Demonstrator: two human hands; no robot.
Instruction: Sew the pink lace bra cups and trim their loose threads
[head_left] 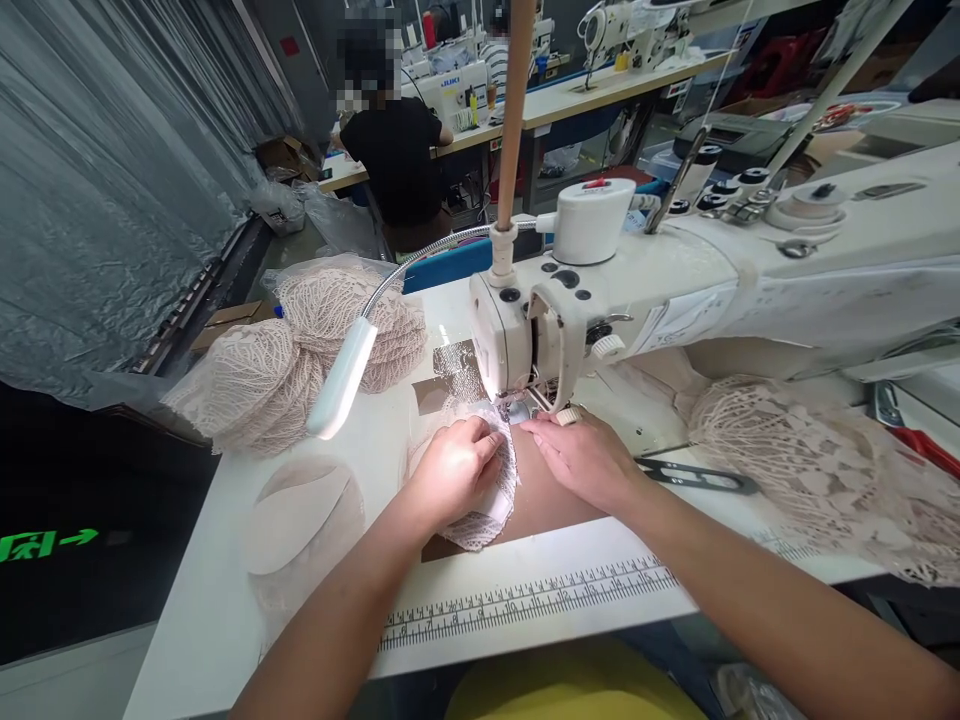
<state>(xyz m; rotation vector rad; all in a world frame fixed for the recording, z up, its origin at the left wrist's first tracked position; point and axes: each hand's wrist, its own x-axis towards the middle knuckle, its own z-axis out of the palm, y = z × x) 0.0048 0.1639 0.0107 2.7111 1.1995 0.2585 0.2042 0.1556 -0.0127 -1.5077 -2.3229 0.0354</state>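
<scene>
Left hand [459,462] of mine is bent over a pale lace piece [480,528], pressing on it with the thumb close to the fingers. My right hand [581,455] lies low just beside it, with its fingers close together and their tips near the needle spot. I cannot tell if either hand is pinching anything. The lace piece sits on a brown patch [559,495], right at the front of the white sewing machine [491,335].

My left hand hides part of the lace, and the needle is hard to make out. My left arm covers one end of the ruler marks [540,598]. A round yellow thing [570,690] is cut off at the bottom.

A small lamp [345,380] on a bendy neck blocks some of the lace stacks [247,380] on the left. Thin see-through pieces [300,530] lie nearer to me. Black snips [690,475] lie by my right arm, with more lace [772,430] past them. A brown pole [516,110] stands in front of the back table [577,100].

My table [202,600] is white. A person in a black top [397,160] sits farther off, and a shiny gray curtain [135,200] hangs on the left.
</scene>
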